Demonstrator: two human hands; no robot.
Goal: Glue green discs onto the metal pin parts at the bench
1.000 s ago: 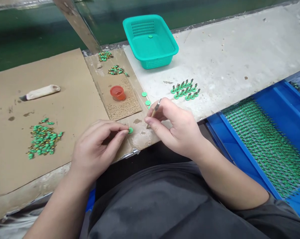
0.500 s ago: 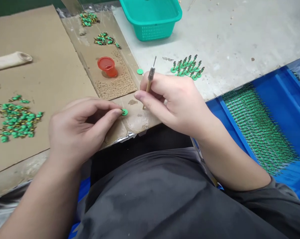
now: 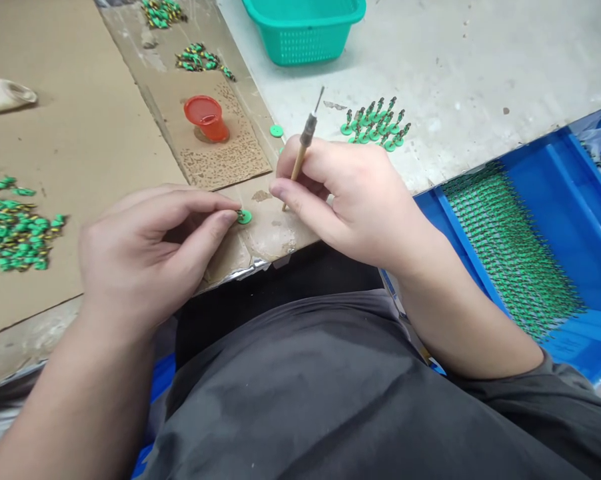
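Between thumb and forefinger, my left hand (image 3: 155, 250) pinches a small figurine with a round green base (image 3: 244, 217); the fingers hide most of it. My right hand (image 3: 348, 193) grips a thin wooden-handled tool with a fine metal tip (image 3: 306, 133), its tip pointing up and away from me. A loose green disc (image 3: 276, 131) lies just beyond the right hand. Several small figurines on green bases (image 3: 375, 127) stand upright on the table past my right knuckles. Ahead of my left hand, a red cup (image 3: 208, 119) stands on a speckled cardboard piece (image 3: 225, 167).
Small green and yellow parts (image 3: 18, 233) lie heaped at left, with more piles (image 3: 163, 12) at the back. A rolled pale cloth-like tube (image 3: 5, 97) lies on the cardboard. A green basket (image 3: 305, 43) stands behind. Blue trays (image 3: 575, 220) at right hold rows of figurines.
The view has shifted slightly, so table things sit a little further left and higher. The tool leans more to the right. Both hands keep their holds.
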